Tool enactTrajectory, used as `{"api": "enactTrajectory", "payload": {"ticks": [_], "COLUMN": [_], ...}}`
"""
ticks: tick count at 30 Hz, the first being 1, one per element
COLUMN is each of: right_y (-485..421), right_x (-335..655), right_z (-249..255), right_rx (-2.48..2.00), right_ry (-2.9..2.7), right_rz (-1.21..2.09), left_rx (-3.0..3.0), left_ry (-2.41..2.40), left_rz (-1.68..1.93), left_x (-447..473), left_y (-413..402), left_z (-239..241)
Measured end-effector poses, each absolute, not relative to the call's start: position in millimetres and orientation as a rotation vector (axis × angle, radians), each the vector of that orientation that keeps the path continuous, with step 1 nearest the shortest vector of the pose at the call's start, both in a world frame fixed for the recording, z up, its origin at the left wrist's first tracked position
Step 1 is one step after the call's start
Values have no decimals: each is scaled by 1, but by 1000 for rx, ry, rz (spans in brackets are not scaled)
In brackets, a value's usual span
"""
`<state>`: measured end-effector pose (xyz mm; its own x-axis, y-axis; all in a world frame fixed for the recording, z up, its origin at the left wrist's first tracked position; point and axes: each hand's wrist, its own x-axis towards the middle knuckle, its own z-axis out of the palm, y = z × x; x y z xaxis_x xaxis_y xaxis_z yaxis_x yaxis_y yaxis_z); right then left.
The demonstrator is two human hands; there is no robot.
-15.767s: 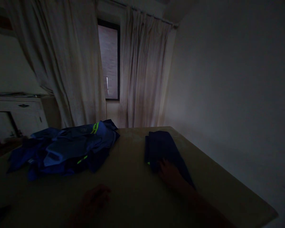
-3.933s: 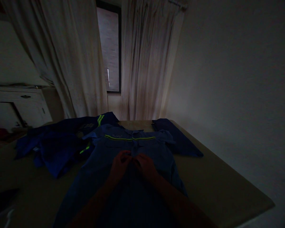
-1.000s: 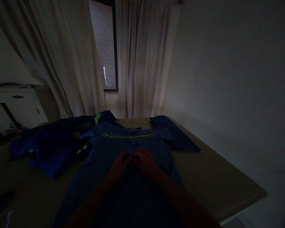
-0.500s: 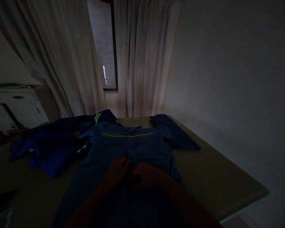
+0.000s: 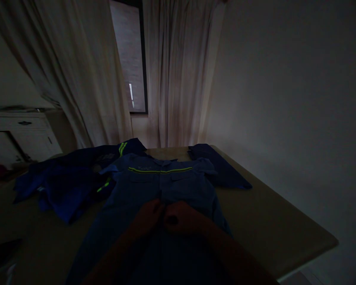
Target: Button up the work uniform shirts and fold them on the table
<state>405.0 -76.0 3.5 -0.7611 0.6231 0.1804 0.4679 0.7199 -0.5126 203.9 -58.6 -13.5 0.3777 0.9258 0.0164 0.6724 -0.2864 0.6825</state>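
A blue short-sleeved work shirt (image 5: 142, 189) lies front side up on the table, its collar at the far end and a yellow-green stripe across the chest. My left hand (image 5: 150, 213) is closed at the shirt's front opening, below the chest pockets. Close beside it, my right hand (image 5: 180, 217) is curled with fingers pinched on the same front edge. Both hands grip the shirt along its centre line. The dim light hides whether a button lies between the fingertips.
Rumpled dark-blue garments (image 5: 68, 186) with yellow-green stripes lie to the left. A folded dark-blue garment (image 5: 221, 166) rests at the far right of the table (image 5: 273, 225). Curtains (image 5: 180, 79) hang behind, a wall stands at right, and a white cabinet (image 5: 23, 136) at far left.
Both hands stay at almost the same place on the shirt's front, with only slight finger movement. The view has shifted very slightly.
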Motion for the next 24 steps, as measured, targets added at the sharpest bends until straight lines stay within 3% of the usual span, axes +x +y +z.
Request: {"api": "enactTrajectory", "payload": {"ticks": [13,24], "right_y": [-68,-71], "right_x": [411,403], "right_z": [-5,3], "right_rx": [-910,-1014], "right_ry": [-2495,-2575], "right_rz": [812,532], "left_rx": [1996,1968], "left_ry": [1491,1674], "left_rz": [777,732], "left_x": [220,217], "left_y": [-67,-67], "left_z": [-17,-15]}}
